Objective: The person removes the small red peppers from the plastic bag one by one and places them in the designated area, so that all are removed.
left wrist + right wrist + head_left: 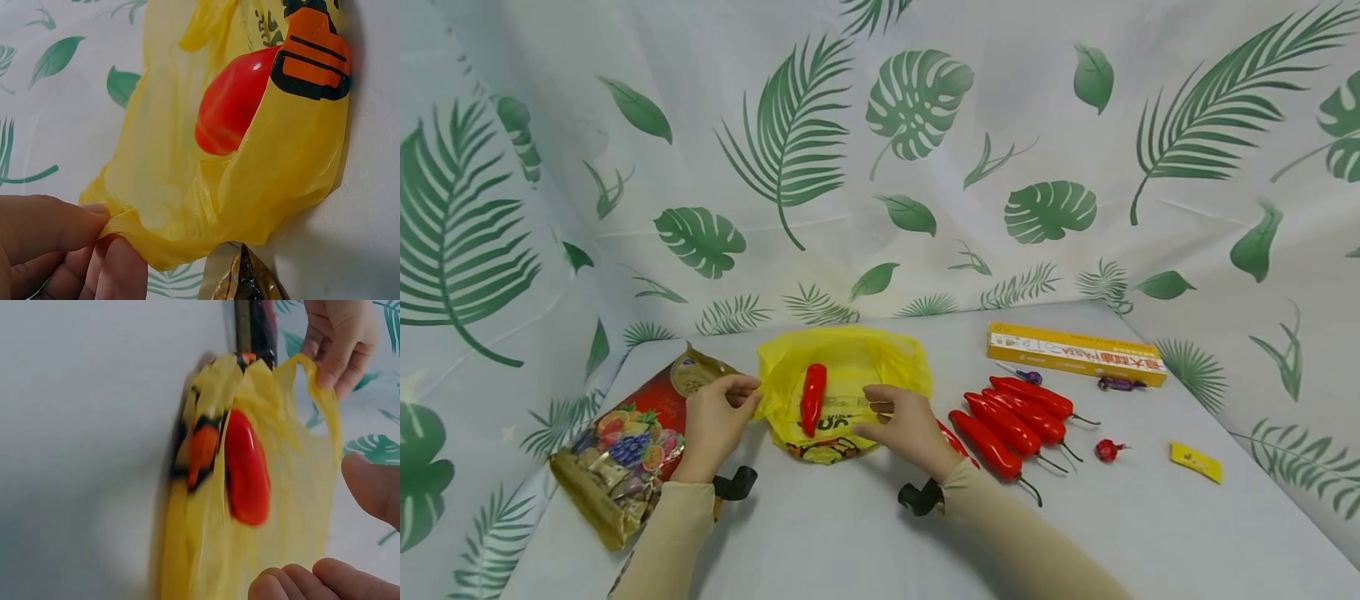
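Note:
A yellow plastic bag lies with its mouth spread at the middle of the table. In it rests one red chili pepper, its lower part hidden by the bag's front in the left wrist view. My left hand pinches the bag's left edge between thumb and fingers. Over the bag's right side hovers my right hand, thumb and fingers parted with nothing between them. Several red chili peppers with green stems lie side by side to the right, one partly covered by the right hand.
A red and gold candy bag lies beside the left forearm. At the back right is a long yellow pasta box, with purple-wrapped candies in front. A red-wrapped candy and a yellow packet lie farther right.

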The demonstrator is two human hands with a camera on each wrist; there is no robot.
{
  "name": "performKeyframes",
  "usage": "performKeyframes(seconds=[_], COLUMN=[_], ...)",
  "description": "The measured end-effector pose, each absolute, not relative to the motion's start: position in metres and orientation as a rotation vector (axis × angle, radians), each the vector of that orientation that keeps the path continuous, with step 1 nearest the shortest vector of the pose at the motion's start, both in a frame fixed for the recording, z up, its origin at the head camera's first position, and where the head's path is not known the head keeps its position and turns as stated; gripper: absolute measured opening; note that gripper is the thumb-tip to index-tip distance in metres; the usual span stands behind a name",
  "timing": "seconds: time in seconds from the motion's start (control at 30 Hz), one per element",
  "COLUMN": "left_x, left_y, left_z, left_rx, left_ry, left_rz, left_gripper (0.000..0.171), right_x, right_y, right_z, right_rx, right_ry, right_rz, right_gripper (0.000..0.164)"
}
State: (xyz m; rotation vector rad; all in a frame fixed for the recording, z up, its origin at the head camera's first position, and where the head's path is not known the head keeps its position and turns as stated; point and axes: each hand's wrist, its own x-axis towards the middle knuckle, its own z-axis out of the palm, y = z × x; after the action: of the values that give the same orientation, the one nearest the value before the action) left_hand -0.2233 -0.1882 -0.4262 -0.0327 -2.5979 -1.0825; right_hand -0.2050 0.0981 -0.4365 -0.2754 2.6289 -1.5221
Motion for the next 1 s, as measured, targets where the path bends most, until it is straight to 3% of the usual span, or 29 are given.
performKeyframes(seconds=[0.47, 0.73, 1.0], left_x=[-0.226, -0.225, -0.222], left_y=[-0.199, -0.2, -0.205], left_z=[-0.427, -0.427, -0.424], left_rx=[0.069, 0.09, 0.11], left_ry=[-2.632, -2.648, -2.639], left_rz=[-1.085, -1.096, -1.092], left_gripper=[0.015, 0.016, 0.016], right_x=[-0.249, -0.263, -0.27], right_y=[0.022, 0.005, -0.012], right_z=[-0.447, -0.458, -0.465], right_rx=[-0.061, -0.056, -0.054], right_ry=[2.488, 2.603, 2.642], right_rz=[-1.599, -1.551, -1.484], right_gripper=[0.08, 0.062, 0.069])
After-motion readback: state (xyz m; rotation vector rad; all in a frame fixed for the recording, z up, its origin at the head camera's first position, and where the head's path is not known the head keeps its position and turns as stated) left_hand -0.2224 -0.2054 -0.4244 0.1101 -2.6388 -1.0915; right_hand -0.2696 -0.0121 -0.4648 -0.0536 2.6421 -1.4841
